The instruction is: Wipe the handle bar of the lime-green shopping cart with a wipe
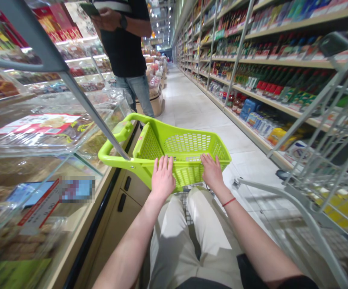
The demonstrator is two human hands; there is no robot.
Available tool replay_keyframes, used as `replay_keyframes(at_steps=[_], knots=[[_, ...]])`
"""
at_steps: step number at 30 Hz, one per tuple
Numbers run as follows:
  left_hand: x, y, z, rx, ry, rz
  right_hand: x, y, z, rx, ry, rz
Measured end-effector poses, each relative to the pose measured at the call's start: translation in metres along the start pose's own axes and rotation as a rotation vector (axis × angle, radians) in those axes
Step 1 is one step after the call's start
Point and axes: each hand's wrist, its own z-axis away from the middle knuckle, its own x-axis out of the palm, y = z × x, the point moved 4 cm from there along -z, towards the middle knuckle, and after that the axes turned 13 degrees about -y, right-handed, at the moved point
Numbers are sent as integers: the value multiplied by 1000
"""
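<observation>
A lime-green plastic shopping-cart basket [189,140] with perforated walls is in front of my knees, and nothing shows inside it. My left hand [163,174] grips its near rim left of centre, fingers hooked over the edge. Farther right on the same rim, my right hand [211,171] holds on with its fingers bent over; a red cord circles that wrist. The thumbs and undersides of both hands are largely hidden. A grey handle pole [92,110] slants up to the left from the basket's left end.
Glass-sided food bins [86,160] flank me on the left, with packaged food on top. A person [124,44] stands beyond them, holding a phone. To the right are a wire shopping cart [321,120] and long stocked shelves [258,60]. A tiled aisle [180,92] runs ahead.
</observation>
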Motion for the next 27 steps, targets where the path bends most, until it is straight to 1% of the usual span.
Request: replay_keyframes(at_steps=[2,4,8,10,11,13,15,21,23,25,27], knots=[[0,0,0,2,1,2,1,-12,-3,23,-1,-6],[1,0,0,3,3,7,1,-33,-8,1,-7,-29],[2,0,0,-4,9,12,0,-79,-16,-175,-52,-113],[2,0,0,-5,9,5,-1,-93,-19,-248,-81,-142],[2,0,0,-4,8,2,-1,-95,-19,-270,-89,-147],[2,0,0,-3,5,0,-2,-92,-17,-289,-86,-138],[1,0,0,-6,7,1,-2,-78,-13,-274,-67,-110],[0,-1,0,-5,2,4,0,-10,0,-101,-35,-5],[0,-1,0,-5,5,3,-1,6,2,-47,-23,20],[0,0,1,-3,7,3,-2,10,1,4,-18,35],[0,0,1,-2,9,4,-2,1,0,46,-22,34]])
